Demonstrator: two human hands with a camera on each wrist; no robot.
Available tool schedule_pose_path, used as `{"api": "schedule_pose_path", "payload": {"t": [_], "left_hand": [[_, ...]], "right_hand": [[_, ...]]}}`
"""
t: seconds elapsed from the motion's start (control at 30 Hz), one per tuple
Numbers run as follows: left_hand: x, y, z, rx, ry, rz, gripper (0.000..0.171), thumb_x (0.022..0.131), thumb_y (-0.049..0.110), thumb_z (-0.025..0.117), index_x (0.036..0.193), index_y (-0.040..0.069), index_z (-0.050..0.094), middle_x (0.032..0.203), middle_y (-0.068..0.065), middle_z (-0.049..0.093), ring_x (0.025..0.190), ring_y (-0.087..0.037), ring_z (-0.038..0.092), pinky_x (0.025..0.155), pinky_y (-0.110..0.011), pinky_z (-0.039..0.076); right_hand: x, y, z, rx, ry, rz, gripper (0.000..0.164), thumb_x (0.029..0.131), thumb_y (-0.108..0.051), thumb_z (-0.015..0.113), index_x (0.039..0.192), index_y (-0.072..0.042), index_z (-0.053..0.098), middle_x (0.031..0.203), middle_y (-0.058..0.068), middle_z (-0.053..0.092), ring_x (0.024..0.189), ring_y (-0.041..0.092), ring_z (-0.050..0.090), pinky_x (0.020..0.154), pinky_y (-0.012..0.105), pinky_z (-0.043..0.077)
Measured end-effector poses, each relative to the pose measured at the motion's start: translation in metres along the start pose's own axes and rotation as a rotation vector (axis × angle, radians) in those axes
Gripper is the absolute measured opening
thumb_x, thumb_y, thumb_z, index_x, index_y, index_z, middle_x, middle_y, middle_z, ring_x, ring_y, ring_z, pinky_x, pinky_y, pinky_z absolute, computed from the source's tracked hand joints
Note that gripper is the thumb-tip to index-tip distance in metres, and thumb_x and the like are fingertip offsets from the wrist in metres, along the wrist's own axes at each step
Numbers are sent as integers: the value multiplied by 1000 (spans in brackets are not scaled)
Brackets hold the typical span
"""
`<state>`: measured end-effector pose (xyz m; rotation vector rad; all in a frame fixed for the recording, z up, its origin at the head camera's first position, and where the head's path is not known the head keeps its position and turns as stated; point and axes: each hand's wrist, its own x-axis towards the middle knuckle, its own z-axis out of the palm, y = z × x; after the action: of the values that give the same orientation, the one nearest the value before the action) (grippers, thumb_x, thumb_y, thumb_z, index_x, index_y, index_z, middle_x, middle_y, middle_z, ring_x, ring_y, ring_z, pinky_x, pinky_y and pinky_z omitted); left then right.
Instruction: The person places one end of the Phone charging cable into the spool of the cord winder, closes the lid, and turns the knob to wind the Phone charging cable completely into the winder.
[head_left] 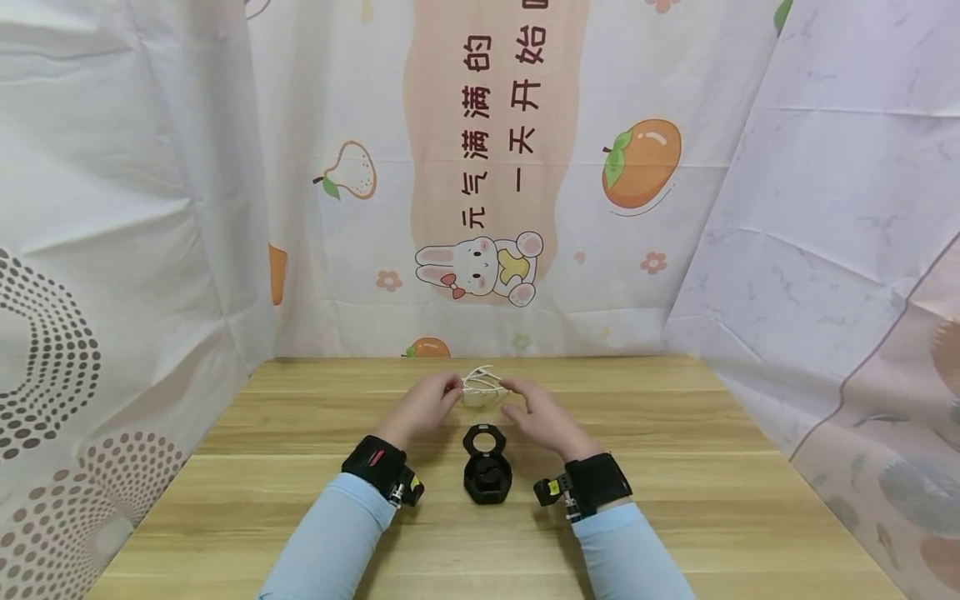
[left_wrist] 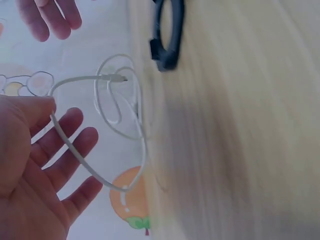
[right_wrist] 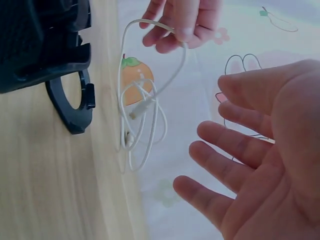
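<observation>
Between the thumb and fingers of the left hand [head_left: 425, 406] a white charging cable [left_wrist: 80, 159] is pinched near one bend. The rest of it hangs in loose loops, and its connector end [left_wrist: 117, 78] shows among them. Facing it from the other side, the right hand [head_left: 545, 418] has its fingers spread and relaxed, holding nothing; in the right wrist view the cable loops lie apart from its fingertips. Nearer the person, between the forearms, stands a small black polygonal case [head_left: 487, 492] with its lid [head_left: 471, 438] raised. The lid has a round opening.
The wooden table [head_left: 300, 492] bears the case, with both forearms reaching over it. Patterned cloth [head_left: 337, 250] hangs behind the table's far edge and along both sides. Each wrist wears a black strap [head_left: 600, 482] with a small camera.
</observation>
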<state>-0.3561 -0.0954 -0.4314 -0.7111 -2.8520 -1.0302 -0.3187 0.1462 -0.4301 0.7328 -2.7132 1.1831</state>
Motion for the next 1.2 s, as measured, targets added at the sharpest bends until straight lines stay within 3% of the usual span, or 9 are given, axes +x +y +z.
{"api": "schedule_pose_path", "payload": {"t": [0.17,0.4,0.53,0.67,0.8,1.2], "left_hand": [[-1,9,-5,-74,73,14,18,108,16,52,113,3,64,96,-3,62,84,-17,56,74,-36,50],[-10,18,-11,-183,147,47,18,108,19,55,113,5,65,99,-5,65,86,-17,59,75,-36,51],[-18,24,-11,-229,165,108,17,107,17,56,111,4,65,96,-1,65,87,-15,60,79,-38,52],[-25,31,-10,-260,168,187,13,107,14,55,107,5,64,97,-2,65,90,-15,61,85,-40,53],[-30,37,-7,-272,159,208,10,107,14,56,106,8,64,100,-5,65,92,-15,61,86,-41,53],[-31,47,1,-263,147,256,11,107,13,56,107,7,64,98,-8,67,91,-16,63,88,-39,55]], "right_hand": [[-2,-8,-6,16,43,-15,46,103,-15,63,145,-1,53,144,18,55,135,33,49,107,53,43],[-3,-17,-12,17,110,-110,43,100,-12,66,140,1,57,139,18,59,131,34,53,104,54,46],[-6,-24,-13,-32,146,-178,41,99,-14,69,137,-1,60,135,16,62,128,34,56,103,53,47],[-9,-31,-13,-67,172,-253,38,97,-12,71,133,-2,64,131,14,65,125,32,59,103,51,47],[-10,-35,-12,-75,185,-302,32,97,-11,71,128,-4,68,126,11,68,120,28,62,101,47,50],[-8,-36,-5,-106,207,-302,16,100,-8,67,113,-9,75,106,3,72,95,16,66,79,38,56]]}}
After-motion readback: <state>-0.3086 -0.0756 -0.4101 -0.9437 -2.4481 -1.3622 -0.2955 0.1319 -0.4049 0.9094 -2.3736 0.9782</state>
